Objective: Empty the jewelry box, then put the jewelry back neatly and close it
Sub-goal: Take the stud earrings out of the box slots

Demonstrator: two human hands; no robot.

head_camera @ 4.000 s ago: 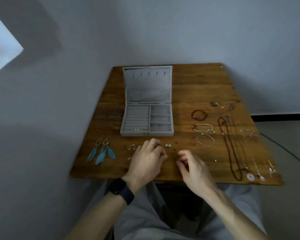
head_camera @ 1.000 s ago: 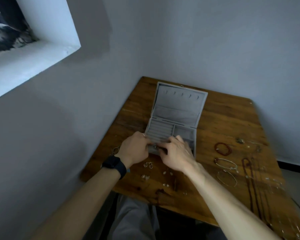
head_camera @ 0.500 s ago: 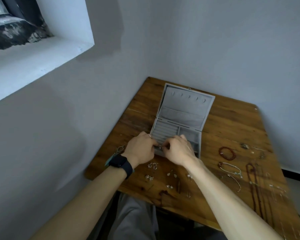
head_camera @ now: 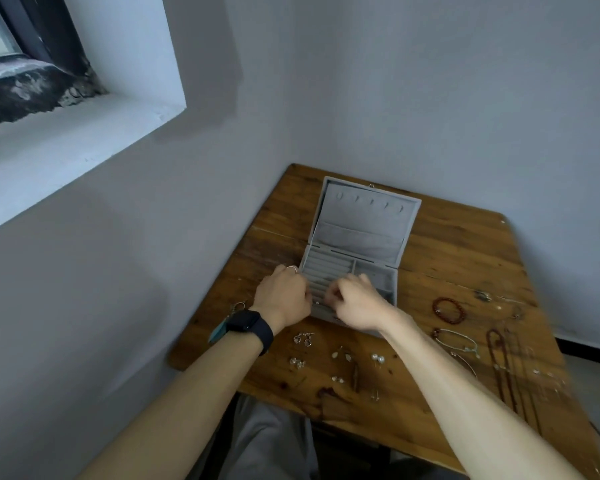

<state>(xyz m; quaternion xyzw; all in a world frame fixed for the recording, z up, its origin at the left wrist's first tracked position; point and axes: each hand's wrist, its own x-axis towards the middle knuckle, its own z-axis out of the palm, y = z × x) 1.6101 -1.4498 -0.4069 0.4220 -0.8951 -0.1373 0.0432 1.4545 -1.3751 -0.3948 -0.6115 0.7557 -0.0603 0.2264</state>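
Open jewelry box (head_camera: 361, 220) on the table (head_camera: 465, 251), toward its back left. My left hand (head_camera: 284, 294) and right hand (head_camera: 355, 303) curl over its ring rolls (head_camera: 326, 268); I cannot tell whether either grasps anything. Loose earrings (head_camera: 305, 339) lie just in front.

open jewelry box (head_camera: 361, 220), left grip (head_camera: 284, 296) and right grip (head_camera: 355, 303) curled over it

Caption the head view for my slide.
Left hand and right hand reach into the open jewelry box; jewelry lies across the table.
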